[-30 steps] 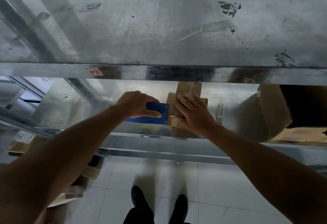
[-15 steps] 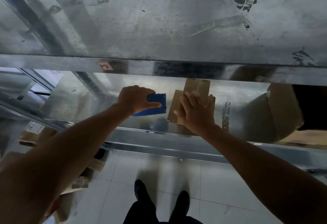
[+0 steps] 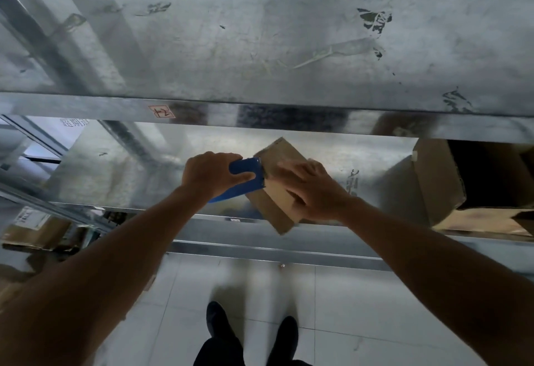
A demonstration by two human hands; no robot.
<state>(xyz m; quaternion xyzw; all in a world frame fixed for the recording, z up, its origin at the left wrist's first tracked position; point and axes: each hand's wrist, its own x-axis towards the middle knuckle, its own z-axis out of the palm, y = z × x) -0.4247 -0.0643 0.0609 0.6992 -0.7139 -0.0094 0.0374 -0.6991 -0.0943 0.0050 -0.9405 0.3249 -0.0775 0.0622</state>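
Note:
I stand at a metal rack and look down on its shelves. My left hand (image 3: 209,175) grips a flat blue object (image 3: 245,183) over the lower shelf (image 3: 121,169). My right hand (image 3: 312,189) holds a small brown cardboard box (image 3: 274,206), its fingers laid over the top and curled at the box's edge. The box is tilted, with one corner hanging past the shelf's front lip. The blue object's right end touches the box's left side.
An upper metal shelf (image 3: 260,33) fills the top of the view. A large open cardboard carton (image 3: 439,180) stands on the lower shelf at the right. More cartons (image 3: 34,232) lie lower left. My feet (image 3: 251,334) stand on a tiled floor.
My right hand has pulled the cardboard box toward the shelf's front edge and turned it at an angle. The blue object in my left hand has tilted and stayed against the box.

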